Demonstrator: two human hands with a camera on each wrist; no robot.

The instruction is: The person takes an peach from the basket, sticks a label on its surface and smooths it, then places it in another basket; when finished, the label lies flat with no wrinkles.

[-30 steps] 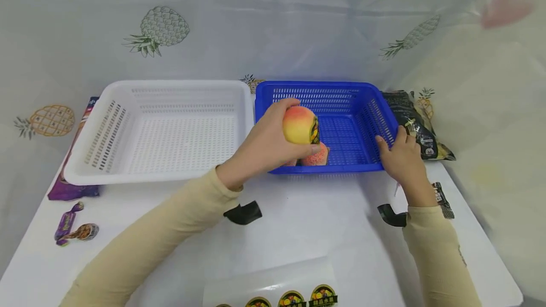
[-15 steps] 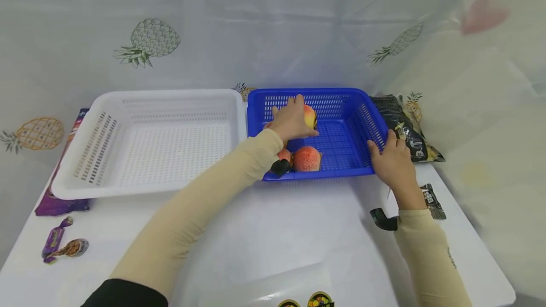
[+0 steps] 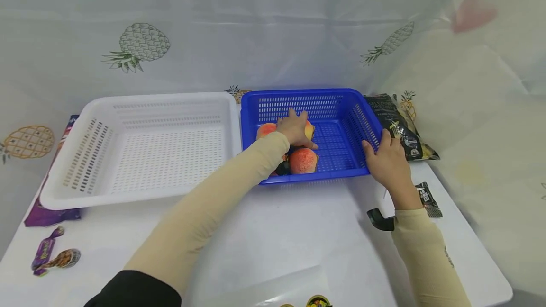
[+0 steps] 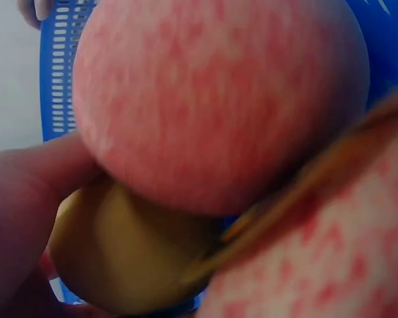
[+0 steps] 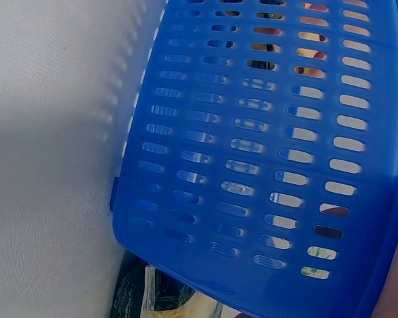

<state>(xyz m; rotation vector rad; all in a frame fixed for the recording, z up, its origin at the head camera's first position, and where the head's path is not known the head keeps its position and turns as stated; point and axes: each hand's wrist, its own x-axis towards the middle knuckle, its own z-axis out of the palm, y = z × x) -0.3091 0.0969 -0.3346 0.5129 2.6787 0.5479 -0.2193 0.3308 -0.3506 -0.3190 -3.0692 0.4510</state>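
In the head view, my left hand [image 3: 294,129] reaches down into the blue basket [image 3: 315,93] and holds a yellow-and-red peach [image 3: 309,130]. The left wrist view shows my thumb [image 4: 33,182] against that peach's yellow side, with a pink peach [image 4: 219,99] filling much of the picture. A red peach [image 3: 303,161] lies near the basket's front wall, and another peach [image 3: 265,130] sits left of my hand. My right hand [image 3: 388,167] grips the basket's right rim, thumb inside and fingers over the edge. The right wrist view shows the basket's slotted wall [image 5: 378,79] close up.
A white basket [image 3: 159,97] stands at the left of the blue one. Snack bags lie at both sides, one black [image 3: 401,129] and one purple [image 3: 53,215]. A purple candy [image 3: 44,252], a small black packet [image 3: 428,199] and a sticker sheet [image 3: 294,283] are on the table.
My left hand has moved back and down, lowering the peach from above the blue basket's front into it. The right hand stays on the rim. The head view has shifted a little.
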